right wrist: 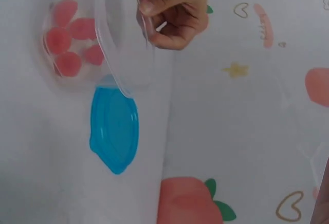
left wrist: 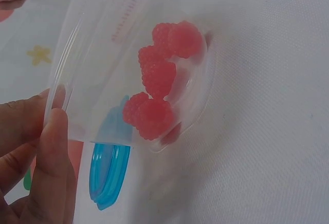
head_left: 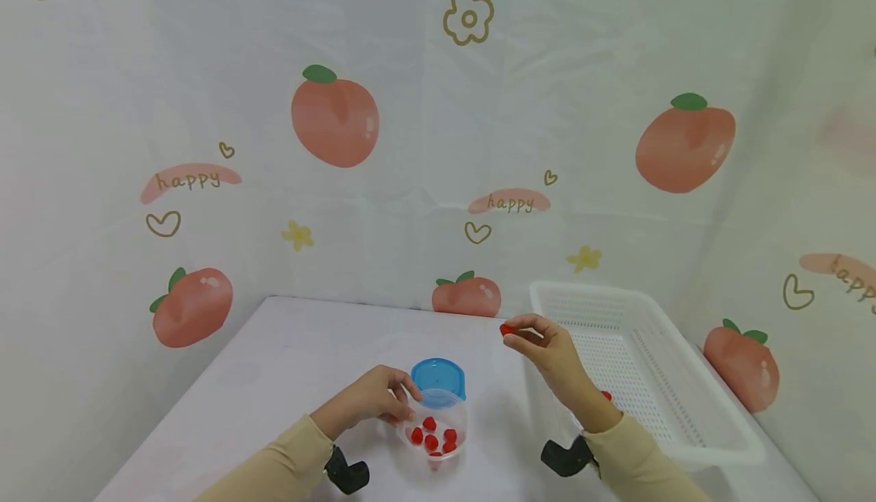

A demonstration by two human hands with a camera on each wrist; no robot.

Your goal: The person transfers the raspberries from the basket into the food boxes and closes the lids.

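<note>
My left hand (head_left: 375,399) pinches the rim of a clear plastic cup (left wrist: 95,64) between thumb and fingers. Several red raspberries (left wrist: 158,80) lie at the bottom of the cup. Just behind it on the table is a blue lid (head_left: 438,375), which also shows in the right wrist view. Up to the right of the cup, my right hand (head_left: 556,357) holds one raspberry (head_left: 506,329) at its fingertips, in the air by the near left side of a white basket (head_left: 715,445). The right wrist view shows the left hand at the cup's rim.
Another raspberry (head_left: 607,395) shows inside the basket, partly hidden by the right wrist. The basket has perforated walls and fills the table's right side. A white cloth backdrop (head_left: 397,243) printed with peaches and hearts stands behind the white table (head_left: 274,357).
</note>
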